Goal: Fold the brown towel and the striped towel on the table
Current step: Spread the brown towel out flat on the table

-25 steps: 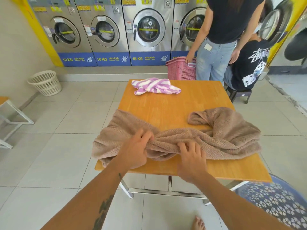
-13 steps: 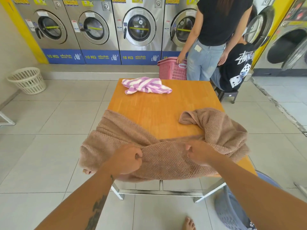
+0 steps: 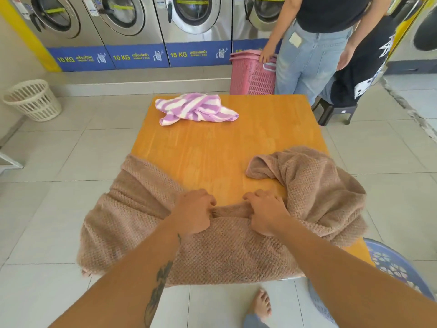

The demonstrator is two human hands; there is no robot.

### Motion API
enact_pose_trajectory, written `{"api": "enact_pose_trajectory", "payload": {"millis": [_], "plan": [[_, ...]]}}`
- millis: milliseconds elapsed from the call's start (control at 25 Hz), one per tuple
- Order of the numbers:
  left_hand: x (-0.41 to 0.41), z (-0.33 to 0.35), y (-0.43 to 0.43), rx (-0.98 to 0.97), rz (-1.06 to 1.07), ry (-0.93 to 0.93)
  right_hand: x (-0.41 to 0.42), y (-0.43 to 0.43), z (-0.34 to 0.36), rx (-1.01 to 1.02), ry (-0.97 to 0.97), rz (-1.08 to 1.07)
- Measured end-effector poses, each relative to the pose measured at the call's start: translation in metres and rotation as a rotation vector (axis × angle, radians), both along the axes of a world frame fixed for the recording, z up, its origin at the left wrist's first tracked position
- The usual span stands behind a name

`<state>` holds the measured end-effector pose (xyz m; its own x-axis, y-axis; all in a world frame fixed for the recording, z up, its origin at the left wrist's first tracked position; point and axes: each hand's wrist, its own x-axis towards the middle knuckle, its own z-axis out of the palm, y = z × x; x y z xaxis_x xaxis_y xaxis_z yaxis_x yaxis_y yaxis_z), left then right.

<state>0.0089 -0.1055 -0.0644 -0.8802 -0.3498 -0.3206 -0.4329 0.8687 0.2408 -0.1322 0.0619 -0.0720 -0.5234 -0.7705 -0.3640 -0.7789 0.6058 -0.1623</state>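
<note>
The brown towel (image 3: 314, 192) lies bunched across the near part of the wooden table (image 3: 212, 147), hanging over its near and left edges. My left hand (image 3: 192, 210) and my right hand (image 3: 266, 210) both grip the towel's upper edge near its middle, a short gap apart, fingers closed on the cloth. One corner of the brown towel curls up on the right half of the table. The purple and white striped towel (image 3: 196, 110) sits crumpled at the table's far left.
A pink laundry basket (image 3: 250, 76) stands beyond the table, with a person in jeans (image 3: 307, 60) and a seated person on a black stool (image 3: 335, 111) beside it. A blue basket (image 3: 399, 268) is near right, a white basket (image 3: 33, 100) far left. Washing machines line the back wall.
Both hands have drawn the brown towel toward me, so more of it hangs over the near edge. The hands now sit a little closer together on its upper edge.
</note>
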Motion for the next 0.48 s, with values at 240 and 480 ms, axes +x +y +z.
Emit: {"api": "enact_pose_trajectory", "payload": {"millis": [240,480], "plan": [[-0.028,-0.004,-0.002,-0.017,0.029,-0.261,-0.042,-0.026,0.005,-0.125,0.132,0.176],[-0.058,0.014,-0.043,-0.206,0.189,-0.249,-0.106,-0.059,0.046,-0.478,0.248,-0.037]]}}
